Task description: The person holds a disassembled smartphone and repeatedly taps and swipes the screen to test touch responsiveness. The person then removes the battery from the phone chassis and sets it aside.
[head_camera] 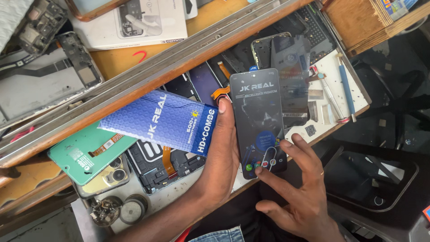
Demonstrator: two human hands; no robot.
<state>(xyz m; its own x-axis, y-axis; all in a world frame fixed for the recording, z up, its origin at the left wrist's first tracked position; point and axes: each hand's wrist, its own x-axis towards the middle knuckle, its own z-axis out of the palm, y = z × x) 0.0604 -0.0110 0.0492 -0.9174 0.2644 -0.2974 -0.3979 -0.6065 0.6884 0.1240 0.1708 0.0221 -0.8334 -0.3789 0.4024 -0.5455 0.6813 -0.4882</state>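
- My left hand (224, 148) is wrapped around two things at once: a new phone screen (260, 121) and a blue packet (163, 120). I hold both so my other hand stays free.
- I keep the phone screen standing up with its dark face toward me, so I can look at all of it. My thumb presses on its left edge.
- The blue packet sticks out to the left of the phone screen, pinched behind my fingers and out of the way.
- My right hand (295, 188) is open and grips nothing. One fingertip touches the bottom of the phone screen, near the little round stickers.
- Below and behind the phone screen is an open drawer (354, 96) full of phone parts.
- A green phone back (85, 152) lies far left of the phone screen.
- A blue tool (346, 87) lies to the right of the phone screen.
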